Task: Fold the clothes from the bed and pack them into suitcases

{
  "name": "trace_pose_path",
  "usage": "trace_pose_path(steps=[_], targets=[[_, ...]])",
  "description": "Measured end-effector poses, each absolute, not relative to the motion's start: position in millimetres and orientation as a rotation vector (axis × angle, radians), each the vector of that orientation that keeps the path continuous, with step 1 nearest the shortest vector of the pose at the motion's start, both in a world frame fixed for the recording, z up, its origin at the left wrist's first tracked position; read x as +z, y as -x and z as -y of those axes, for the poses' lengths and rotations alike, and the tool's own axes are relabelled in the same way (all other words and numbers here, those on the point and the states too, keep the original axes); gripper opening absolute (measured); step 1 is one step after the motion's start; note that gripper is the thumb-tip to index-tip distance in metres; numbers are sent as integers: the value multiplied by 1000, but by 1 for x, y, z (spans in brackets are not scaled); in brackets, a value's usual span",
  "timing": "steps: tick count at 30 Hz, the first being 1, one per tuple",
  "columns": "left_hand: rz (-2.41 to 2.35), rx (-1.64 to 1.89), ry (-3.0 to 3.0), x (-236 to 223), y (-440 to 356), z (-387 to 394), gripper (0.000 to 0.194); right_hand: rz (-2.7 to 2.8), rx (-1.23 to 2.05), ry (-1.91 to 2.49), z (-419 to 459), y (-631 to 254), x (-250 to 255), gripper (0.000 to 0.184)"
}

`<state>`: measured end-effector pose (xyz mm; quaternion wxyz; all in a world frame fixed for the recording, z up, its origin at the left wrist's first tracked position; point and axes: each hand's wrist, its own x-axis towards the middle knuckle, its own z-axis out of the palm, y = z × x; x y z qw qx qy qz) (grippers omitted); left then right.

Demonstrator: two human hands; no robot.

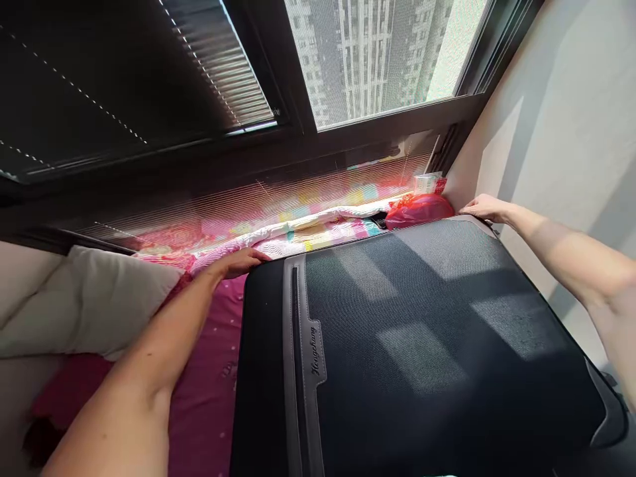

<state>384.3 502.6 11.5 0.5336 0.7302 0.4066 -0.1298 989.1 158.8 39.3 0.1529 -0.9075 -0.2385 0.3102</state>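
Note:
A large black fabric suitcase [422, 331] with a grey zip panel lies flat in front of me, filling the lower right of the view. My left hand [241, 262] grips its far left corner, fingers curled over the edge. My right hand [484, 209] holds the far right corner, next to the wall. Both arms reach out along the suitcase's sides.
The suitcase rests over a pink bedsheet [209, 391]. A white pillow [94, 298] lies at the left. A colourful folded quilt [308, 228] and a red bag [420, 209] sit by the window ledge. A white wall [561, 132] stands close on the right, and the window [368, 59] is ahead.

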Motion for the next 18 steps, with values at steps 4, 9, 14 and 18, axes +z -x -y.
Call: trace_pose_path(steps=[4, 9, 14, 18], targets=[[-917, -211, -1672, 13, -386, -499, 34, 541, 912, 2588, -170, -984, 36, 12], [-1027, -321, -1811, 16, -393, -493, 48, 471, 994, 2637, -178, -989, 29, 12], [-997, -346, -1876, 7, -395, -506, 47, 472, 970, 2737, -191, -992, 26, 17], [-1008, -298, -1851, -5, -409, -516, 34, 571, 793, 2840, -211, -988, 22, 16]])
